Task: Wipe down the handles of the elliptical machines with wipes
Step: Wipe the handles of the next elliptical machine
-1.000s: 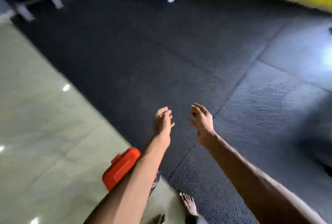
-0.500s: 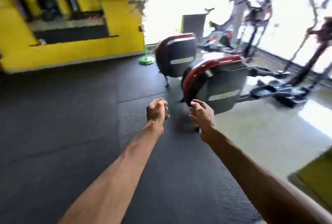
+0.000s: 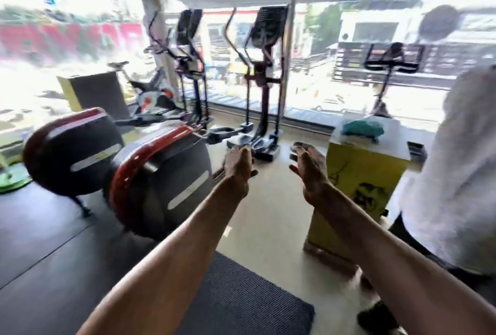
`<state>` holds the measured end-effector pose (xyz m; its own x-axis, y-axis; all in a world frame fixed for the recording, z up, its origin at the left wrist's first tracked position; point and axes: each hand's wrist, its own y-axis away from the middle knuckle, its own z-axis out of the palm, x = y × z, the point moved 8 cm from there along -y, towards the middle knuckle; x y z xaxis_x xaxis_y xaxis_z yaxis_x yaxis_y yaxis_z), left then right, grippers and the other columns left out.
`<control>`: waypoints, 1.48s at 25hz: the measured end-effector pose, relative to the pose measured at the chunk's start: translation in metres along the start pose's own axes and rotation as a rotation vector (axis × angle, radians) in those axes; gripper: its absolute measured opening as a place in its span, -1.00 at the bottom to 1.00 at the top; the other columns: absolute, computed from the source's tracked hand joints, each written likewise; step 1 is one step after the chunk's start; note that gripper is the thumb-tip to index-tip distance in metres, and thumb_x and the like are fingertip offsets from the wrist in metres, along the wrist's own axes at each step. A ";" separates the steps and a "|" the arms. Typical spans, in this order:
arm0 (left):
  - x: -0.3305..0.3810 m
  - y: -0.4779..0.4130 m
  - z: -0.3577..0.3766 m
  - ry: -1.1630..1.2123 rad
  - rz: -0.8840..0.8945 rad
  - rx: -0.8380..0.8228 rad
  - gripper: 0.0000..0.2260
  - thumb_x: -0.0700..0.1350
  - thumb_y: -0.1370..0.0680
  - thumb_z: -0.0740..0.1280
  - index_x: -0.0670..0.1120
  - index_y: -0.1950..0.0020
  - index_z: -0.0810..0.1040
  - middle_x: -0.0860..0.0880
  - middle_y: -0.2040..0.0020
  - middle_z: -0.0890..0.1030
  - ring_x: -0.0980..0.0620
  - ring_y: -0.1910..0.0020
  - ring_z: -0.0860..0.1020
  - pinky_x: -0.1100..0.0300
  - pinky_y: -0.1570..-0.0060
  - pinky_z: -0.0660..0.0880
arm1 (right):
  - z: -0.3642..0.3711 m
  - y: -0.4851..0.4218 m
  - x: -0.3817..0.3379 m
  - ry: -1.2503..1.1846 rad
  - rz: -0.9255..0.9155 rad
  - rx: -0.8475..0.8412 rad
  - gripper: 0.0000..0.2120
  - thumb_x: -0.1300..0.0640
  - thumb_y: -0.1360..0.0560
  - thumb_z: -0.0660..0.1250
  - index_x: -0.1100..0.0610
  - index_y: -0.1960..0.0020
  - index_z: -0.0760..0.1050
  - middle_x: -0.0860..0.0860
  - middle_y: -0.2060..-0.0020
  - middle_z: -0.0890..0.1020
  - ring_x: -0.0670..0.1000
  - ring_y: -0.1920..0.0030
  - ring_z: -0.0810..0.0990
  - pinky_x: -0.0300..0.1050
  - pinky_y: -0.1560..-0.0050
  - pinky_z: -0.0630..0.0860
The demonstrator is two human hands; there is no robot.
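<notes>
Two bare forearms reach up from the bottom edge toward the centre of the frame, side by side and apart. The left hand shows its back with the fingers loosely bent forward. The right hand is turned palm inward with its fingers stretched and slightly spread. Both hold nothing and touch nothing. Two elliptical machines stand in the left half: the nearer one's red-and-black housing sits just left of the left hand, and the farther housing lies beyond it at middle left. Their uprights rise against the bright window in the upper centre, where the nearer machine's thin curved handles flank its dark console, well apart from both hands. Right of the right hand stands a yellow box with a pale top carrying a teal bundle, too blurred to tell what it is. Another person in a white shirt fills the right edge. Below the arms a dark ribbed mat lies on the pale floor.
</notes>
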<state>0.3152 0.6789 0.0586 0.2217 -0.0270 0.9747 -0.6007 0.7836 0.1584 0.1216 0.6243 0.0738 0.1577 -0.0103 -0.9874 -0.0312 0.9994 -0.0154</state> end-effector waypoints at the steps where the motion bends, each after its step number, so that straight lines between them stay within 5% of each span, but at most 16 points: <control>1: -0.001 -0.016 0.024 -0.010 0.000 -0.044 -0.78 -0.16 -0.61 0.25 -0.19 -0.17 0.61 -0.10 0.03 0.61 -0.02 0.07 0.57 0.08 0.21 0.59 | -0.008 -0.018 -0.004 0.002 -0.006 0.037 -0.81 0.15 -0.65 0.31 0.02 0.13 0.59 0.00 0.14 0.65 0.03 0.01 0.61 0.06 -0.08 0.60; 4: 0.003 -0.068 0.088 -0.024 -0.005 -0.186 -0.85 -0.17 -0.63 0.22 -0.10 -0.05 0.59 -0.11 0.04 0.58 -0.03 0.08 0.56 0.05 0.11 0.58 | -0.022 -0.079 -0.011 0.042 -0.033 0.135 -0.83 0.18 -0.63 0.32 0.01 0.10 0.60 0.00 0.12 0.66 0.05 -0.04 0.64 0.08 -0.12 0.62; 8: 0.012 -0.148 0.156 -0.049 -0.021 -0.315 -0.86 -0.17 -0.60 0.23 -0.07 0.04 0.59 -0.10 -0.04 0.64 -0.06 -0.03 0.61 0.01 0.05 0.62 | -0.035 -0.152 -0.022 0.100 -0.082 0.311 -0.86 0.18 -0.61 0.36 0.06 0.11 0.61 0.02 0.15 0.64 0.06 0.03 0.61 -0.04 0.13 0.60; 11: 0.014 -0.186 0.203 -0.085 -0.043 -0.407 -0.87 -0.16 -0.59 0.24 -0.04 0.03 0.58 -0.07 -0.05 0.65 -0.12 -0.17 0.63 -0.09 -0.07 0.64 | -0.050 -0.190 -0.018 0.137 -0.049 0.421 -0.84 0.18 -0.61 0.35 0.20 -0.12 0.65 0.02 0.13 0.67 0.00 0.09 0.62 0.14 -0.05 0.63; 17: -0.010 -0.258 0.305 -0.149 -0.066 -0.531 -0.77 -0.16 -0.58 0.24 -0.11 -0.18 0.60 -0.12 -0.12 0.67 -0.13 -0.15 0.63 0.03 0.09 0.65 | -0.096 -0.292 -0.003 0.198 -0.043 0.564 -0.80 0.11 -0.62 0.34 0.13 -0.18 0.64 0.00 0.06 0.71 0.00 0.08 0.66 0.10 -0.13 0.65; 20: -0.029 -0.298 0.359 -0.193 -0.046 -0.561 -0.71 -0.16 -0.56 0.26 -0.12 -0.26 0.59 -0.13 -0.14 0.68 -0.05 0.00 0.63 0.15 0.27 0.57 | -0.123 -0.354 0.013 0.246 -0.032 0.576 -0.89 0.11 -0.60 0.34 -0.01 -0.08 0.63 -0.02 0.03 0.72 0.06 -0.02 0.68 0.12 -0.16 0.65; 23: -0.044 -0.345 0.428 -0.227 -0.023 -0.563 -0.82 -0.17 -0.53 0.33 -0.08 -0.10 0.63 -0.10 -0.03 0.71 0.00 0.14 0.61 0.13 0.20 0.60 | -0.156 -0.436 0.024 0.291 -0.036 0.575 -0.88 0.17 -0.61 0.33 -0.04 0.04 0.58 0.02 0.00 0.71 0.09 -0.02 0.67 0.11 -0.13 0.64; 27: -0.070 -0.397 0.518 -0.324 -0.028 -0.555 -0.74 -0.11 -0.39 0.39 -0.06 -0.07 0.61 -0.23 -0.07 0.71 -0.17 0.10 0.66 0.01 0.13 0.65 | -0.208 -0.542 0.039 0.362 0.006 0.589 -0.93 0.18 -0.62 0.33 0.05 0.00 0.57 0.07 0.05 0.69 0.07 0.07 0.61 0.09 -0.05 0.60; 32: -0.101 -0.452 0.610 -0.509 0.041 -0.569 -0.71 -0.25 -0.54 0.44 -0.15 -0.26 0.57 -0.14 -0.15 0.68 -0.04 0.06 0.63 0.37 0.46 0.51 | -0.261 -0.657 0.070 0.561 0.103 0.530 -0.84 0.21 -0.54 0.37 0.11 -0.09 0.67 0.11 -0.01 0.73 0.17 -0.04 0.69 0.12 -0.13 0.64; 37: -0.140 -0.493 0.667 -0.789 0.177 -0.623 -0.56 -0.07 -0.42 0.58 -0.04 -0.26 0.55 -0.09 -0.17 0.66 -0.11 -0.11 0.63 -0.08 -0.02 0.65 | -0.279 -0.720 0.100 0.954 0.106 0.373 -0.74 0.25 -0.53 0.34 0.15 -0.18 0.69 0.13 -0.17 0.72 0.16 -0.18 0.67 -0.05 -0.22 0.55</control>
<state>0.0678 -0.1174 -0.0506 -0.5359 -0.1043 0.8378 -0.0197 0.9936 0.1111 -0.1151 -0.1054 -0.0576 -0.6828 0.2192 -0.6970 0.3345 0.9419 -0.0315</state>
